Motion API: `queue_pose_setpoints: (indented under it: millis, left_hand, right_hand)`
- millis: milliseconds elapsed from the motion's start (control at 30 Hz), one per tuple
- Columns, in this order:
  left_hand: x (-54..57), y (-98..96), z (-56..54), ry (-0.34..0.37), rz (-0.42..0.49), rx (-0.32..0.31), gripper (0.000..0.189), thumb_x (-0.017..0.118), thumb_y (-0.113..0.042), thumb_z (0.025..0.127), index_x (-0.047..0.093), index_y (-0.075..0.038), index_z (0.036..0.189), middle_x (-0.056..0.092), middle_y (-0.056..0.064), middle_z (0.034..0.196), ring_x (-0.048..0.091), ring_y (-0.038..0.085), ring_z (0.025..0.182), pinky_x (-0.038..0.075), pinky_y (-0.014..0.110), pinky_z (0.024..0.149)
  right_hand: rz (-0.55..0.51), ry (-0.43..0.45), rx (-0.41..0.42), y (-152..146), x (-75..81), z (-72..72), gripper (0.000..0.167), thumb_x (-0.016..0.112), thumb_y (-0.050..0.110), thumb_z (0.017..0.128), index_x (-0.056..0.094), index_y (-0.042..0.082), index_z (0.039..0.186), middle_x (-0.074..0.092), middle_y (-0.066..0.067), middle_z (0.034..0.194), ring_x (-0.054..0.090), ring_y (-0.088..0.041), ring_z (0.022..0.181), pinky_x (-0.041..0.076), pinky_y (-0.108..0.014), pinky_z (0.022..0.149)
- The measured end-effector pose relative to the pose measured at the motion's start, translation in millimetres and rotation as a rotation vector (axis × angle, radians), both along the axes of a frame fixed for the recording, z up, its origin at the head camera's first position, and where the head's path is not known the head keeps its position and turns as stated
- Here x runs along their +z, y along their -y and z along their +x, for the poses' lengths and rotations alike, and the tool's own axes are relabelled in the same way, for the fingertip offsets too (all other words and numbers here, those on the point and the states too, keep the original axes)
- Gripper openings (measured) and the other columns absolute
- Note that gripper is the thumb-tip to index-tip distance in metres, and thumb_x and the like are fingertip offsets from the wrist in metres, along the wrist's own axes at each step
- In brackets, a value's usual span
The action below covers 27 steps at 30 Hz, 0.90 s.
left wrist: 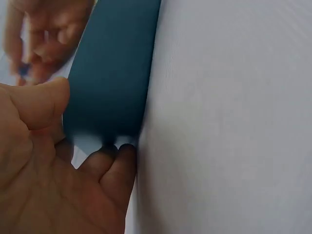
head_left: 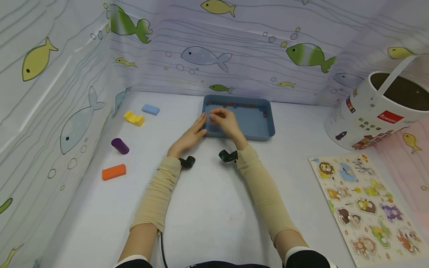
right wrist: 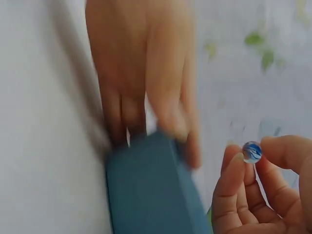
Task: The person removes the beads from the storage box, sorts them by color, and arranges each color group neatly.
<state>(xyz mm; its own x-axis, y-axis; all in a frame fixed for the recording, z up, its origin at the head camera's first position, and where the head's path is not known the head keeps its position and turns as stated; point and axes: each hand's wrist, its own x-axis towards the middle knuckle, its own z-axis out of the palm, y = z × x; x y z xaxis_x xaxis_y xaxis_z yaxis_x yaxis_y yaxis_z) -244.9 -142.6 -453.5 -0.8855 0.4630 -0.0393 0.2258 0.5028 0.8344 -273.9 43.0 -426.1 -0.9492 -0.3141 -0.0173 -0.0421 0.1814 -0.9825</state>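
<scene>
Between the thumb and fingertips of my right hand (head_left: 225, 121) is a clear glass marble (right wrist: 252, 152) with blue swirls. This hand hovers over the left part of a blue-grey tray (head_left: 254, 128). My left hand (head_left: 189, 136) holds the tray's near left corner. Its thumb (left wrist: 46, 97) lies at the rim and its other fingers press along the short end. Inside the tray, a row of small marbles (head_left: 234, 105) runs along the far wall and bends down the right side.
At left lie a light-blue block (head_left: 150, 109), a yellow curved block (head_left: 134, 118), a purple cylinder (head_left: 120, 146) and an orange block (head_left: 114, 172). On the right are a white bucket (head_left: 362, 111) and an animal puzzle board (head_left: 365, 204). Fish-patterned sheeting (head_left: 161, 74) borders the table.
</scene>
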Motion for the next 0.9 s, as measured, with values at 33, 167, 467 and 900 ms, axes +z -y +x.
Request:
queue_pose_setpoints:
  millis: [33, 167, 467, 900]
  left_hand:
    - [-0.4, 2.0, -0.5, 0.003, 0.000, -0.002, 0.060, 0.036, -0.023, 0.106, 0.006, -0.008, 0.156, -0.006, 0.002, 0.165, -0.002, 0.024, 0.153, 0.006, 0.048, 0.125]
    - [-4.7, 10.7, -4.8, 0.023, -0.007, -0.015, 0.058, 0.033, -0.025, 0.107, 0.008, -0.011, 0.157, -0.006, -0.004, 0.165, -0.002, 0.022, 0.153, 0.006, 0.048, 0.125]
    - [-0.9, 14.9, -8.0, -0.016, 0.001, -0.092, 0.056, 0.034, -0.021, 0.107, 0.012, -0.004, 0.155, -0.003, 0.005, 0.165, 0.000, 0.028, 0.153, 0.008, 0.051, 0.124]
    - [-4.6, 14.0, -8.3, 0.004, 0.025, -0.076, 0.056, 0.035, -0.021, 0.107, 0.011, -0.006, 0.156, -0.004, 0.003, 0.165, 0.003, 0.028, 0.153, 0.011, 0.050, 0.124]
  right_hand:
    - [-0.014, -0.002, 0.023, 1.2, 2.5, 8.6, 0.029, 0.057, 0.015, 0.098, 0.060, -0.003, 0.121, 0.064, -0.018, 0.114, 0.065, -0.028, 0.102, 0.056, -0.037, 0.090]
    - [0.010, 0.009, 0.131, 11.1, -1.2, 40.3, 0.023, 0.059, 0.013, 0.097, 0.064, -0.004, 0.112, 0.068, -0.020, 0.106, 0.066, -0.032, 0.098, 0.057, -0.040, 0.087]
    - [0.390, -0.164, 0.235, 33.0, -28.7, 70.9, 0.014, 0.065, 0.017, 0.093, 0.072, 0.008, 0.101, 0.073, -0.007, 0.097, 0.067, -0.013, 0.084, 0.053, -0.018, 0.072]
    - [0.496, -0.330, 0.295, 34.7, -33.7, 70.9, 0.016, 0.071, 0.008, 0.086, 0.072, 0.007, 0.102, 0.067, -0.006, 0.096, 0.057, -0.013, 0.076, 0.045, -0.018, 0.066]
